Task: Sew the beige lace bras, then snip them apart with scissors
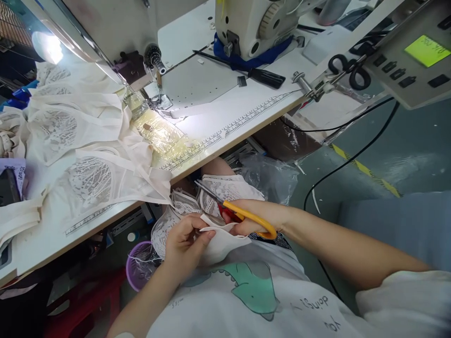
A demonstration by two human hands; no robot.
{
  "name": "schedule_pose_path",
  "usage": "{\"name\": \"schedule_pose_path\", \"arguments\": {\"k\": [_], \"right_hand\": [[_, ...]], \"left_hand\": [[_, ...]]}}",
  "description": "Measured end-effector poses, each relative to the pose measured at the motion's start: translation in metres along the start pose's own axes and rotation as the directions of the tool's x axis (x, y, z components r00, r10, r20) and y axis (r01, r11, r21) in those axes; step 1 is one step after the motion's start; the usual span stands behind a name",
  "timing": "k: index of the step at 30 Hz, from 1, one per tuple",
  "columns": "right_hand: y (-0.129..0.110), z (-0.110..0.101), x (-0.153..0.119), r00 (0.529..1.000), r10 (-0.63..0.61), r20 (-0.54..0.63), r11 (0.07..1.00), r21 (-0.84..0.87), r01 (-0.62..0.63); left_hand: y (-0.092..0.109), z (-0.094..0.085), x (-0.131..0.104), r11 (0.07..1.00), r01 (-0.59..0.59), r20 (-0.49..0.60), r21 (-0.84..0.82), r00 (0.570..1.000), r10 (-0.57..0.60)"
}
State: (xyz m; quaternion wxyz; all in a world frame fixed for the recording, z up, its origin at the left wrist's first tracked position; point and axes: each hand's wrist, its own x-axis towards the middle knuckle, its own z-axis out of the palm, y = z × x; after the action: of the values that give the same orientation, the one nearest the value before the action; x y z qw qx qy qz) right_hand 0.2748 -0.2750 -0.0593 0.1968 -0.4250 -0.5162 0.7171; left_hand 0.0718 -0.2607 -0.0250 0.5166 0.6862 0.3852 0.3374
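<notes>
Below the sewing table (246,124), left hand (185,244) pinching lace fabric (218,234), right hand (259,218) gripping yellow-handled scissors (243,213)

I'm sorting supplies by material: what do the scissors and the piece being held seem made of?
Scissors: grey, dull-shining blades, likely steel; glossy yellow-orange handles, probably plastic. Held in the right hand.
Piece: cream fabric, matte, with see-through patterned areas that look like lace; the left hand pinches a plain folded edge, seemingly soft woven or knit cloth.

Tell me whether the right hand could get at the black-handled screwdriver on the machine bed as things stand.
Probably yes, once freed: the right hand holds yellow-handled scissors at the lap, below the table edge. The screwdriver lies uncovered on the bed, with nothing standing in front of it.
</notes>
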Motion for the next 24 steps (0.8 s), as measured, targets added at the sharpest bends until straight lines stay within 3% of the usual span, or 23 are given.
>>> {"name": "schedule_pose_path", "arguments": {"k": [2,5,8,10,12,14,16,19,21,24], "right_hand": [[0.002,0.004,0.006,0.999,0.041,-0.022,0.996,-0.081,-0.042],[0.0,0.008,0.013,0.983,0.057,-0.176,0.974,-0.208,-0.093],[-0.008,0.005,0.014,0.954,0.014,-0.298,0.955,-0.277,-0.101],[-0.011,0.002,0.01,0.964,-0.007,-0.267,0.952,-0.295,-0.075],[-0.009,-0.001,0.006,0.984,-0.028,-0.175,0.972,-0.234,-0.014],[-0.002,0.0,0.0,0.992,-0.075,-0.1,0.996,-0.05,0.071],[0.007,0.005,-0.005,0.988,-0.12,-0.098,0.981,0.139,0.133],[0.013,0.016,-0.011,0.967,-0.104,-0.233,0.98,0.141,0.14],[0.012,0.022,-0.013,0.929,-0.107,-0.353,0.991,0.039,0.13],[0.008,0.026,-0.015,0.867,-0.216,-0.449,0.975,-0.151,0.164]], "left_hand": [[0.001,0.004,0.0,0.999,-0.002,0.03,0.047,1.0,0.001],[0.0,0.009,-0.001,0.996,0.031,0.065,0.079,0.997,-0.036],[-0.005,0.012,-0.003,0.982,0.186,0.047,0.027,0.981,-0.188],[-0.007,0.012,-0.002,0.951,0.299,0.004,-0.078,0.954,-0.299],[-0.009,0.011,0.0,0.913,0.346,-0.038,-0.217,0.931,-0.362],[-0.011,0.011,0.002,0.881,0.345,-0.067,-0.323,0.921,-0.385],[-0.014,0.01,0.003,0.862,0.339,-0.078,-0.377,0.916,-0.394],[-0.017,0.01,0.003,0.852,0.321,-0.083,-0.413,0.919,-0.386],[-0.017,0.009,0.002,0.851,0.32,-0.076,-0.417,0.92,-0.383],[-0.015,0.008,0.001,0.838,0.363,-0.048,-0.407,0.908,-0.416]]}}
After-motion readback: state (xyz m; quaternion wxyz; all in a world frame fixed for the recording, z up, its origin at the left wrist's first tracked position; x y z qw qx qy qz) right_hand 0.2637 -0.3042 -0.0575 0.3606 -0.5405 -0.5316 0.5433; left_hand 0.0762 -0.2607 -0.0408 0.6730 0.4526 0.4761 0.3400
